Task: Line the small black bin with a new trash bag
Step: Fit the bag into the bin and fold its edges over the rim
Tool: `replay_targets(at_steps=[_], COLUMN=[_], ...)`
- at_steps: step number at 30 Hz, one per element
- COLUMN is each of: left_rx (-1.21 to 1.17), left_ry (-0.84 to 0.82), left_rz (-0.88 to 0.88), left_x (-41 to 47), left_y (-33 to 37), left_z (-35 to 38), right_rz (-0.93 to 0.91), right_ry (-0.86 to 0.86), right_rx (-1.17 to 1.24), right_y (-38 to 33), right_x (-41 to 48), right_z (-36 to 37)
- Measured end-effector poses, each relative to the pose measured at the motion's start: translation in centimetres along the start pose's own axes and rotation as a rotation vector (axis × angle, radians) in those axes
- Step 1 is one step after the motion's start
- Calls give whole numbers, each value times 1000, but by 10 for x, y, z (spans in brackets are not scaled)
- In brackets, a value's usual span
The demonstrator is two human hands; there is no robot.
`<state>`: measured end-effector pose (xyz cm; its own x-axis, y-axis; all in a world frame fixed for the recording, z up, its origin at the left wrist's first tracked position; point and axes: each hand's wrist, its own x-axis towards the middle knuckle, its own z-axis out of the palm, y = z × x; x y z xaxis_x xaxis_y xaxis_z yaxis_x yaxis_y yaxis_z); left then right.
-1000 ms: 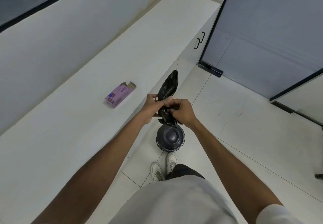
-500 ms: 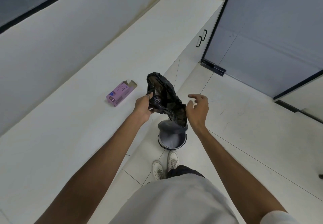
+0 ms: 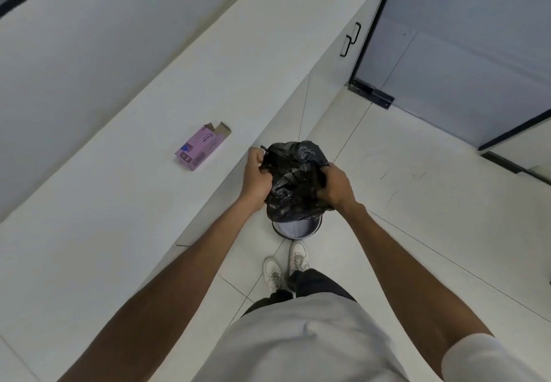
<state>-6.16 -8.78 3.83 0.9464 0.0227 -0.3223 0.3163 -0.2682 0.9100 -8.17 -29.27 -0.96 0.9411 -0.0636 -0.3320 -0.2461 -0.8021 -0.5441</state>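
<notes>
The small black bin (image 3: 296, 228) is standing on the floor, its inside mostly hidden by the black trash bag (image 3: 295, 180) hanging above it. The left hand (image 3: 257, 176) and right hand (image 3: 335, 186) are gripping the bag's opposite sides. A purple box (image 3: 200, 146), one flap open, is lying on the surface (image 3: 119, 202).

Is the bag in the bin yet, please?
Not yet: the bag is bunched between the left hand and right hand, above the bin.

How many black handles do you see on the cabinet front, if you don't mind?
2: the upper handle and the lower handle sit side by side on the cabinet by the door. Nearer fronts are hidden under the counter.
</notes>
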Motion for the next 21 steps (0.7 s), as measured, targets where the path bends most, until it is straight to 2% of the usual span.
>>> replay_targets(at_steps=[1,3,9,12,15,21], left_rx=[98,280,795,983,1051,1001], left_ry=[-13,-52,-315,-431,-511,-457], left_rz=[109,209,331,284,222,77], left_x=[-1,0,10,31,53,90], left_y=[-9,-30,-81,-125,-195,-336], left_z=[0,-1,13,33,61,109], right_rz=[19,52,114,119,124,169], right_ry=[-19,-85,-235,-285,-309,-289], right_rx=[-20,-57,-118,-143,-159,-108], right_y=[9,27,67,93,131,215], right_x=[-1,-4,8,26,46,91], right_z=[2,8,39,77,137,253])
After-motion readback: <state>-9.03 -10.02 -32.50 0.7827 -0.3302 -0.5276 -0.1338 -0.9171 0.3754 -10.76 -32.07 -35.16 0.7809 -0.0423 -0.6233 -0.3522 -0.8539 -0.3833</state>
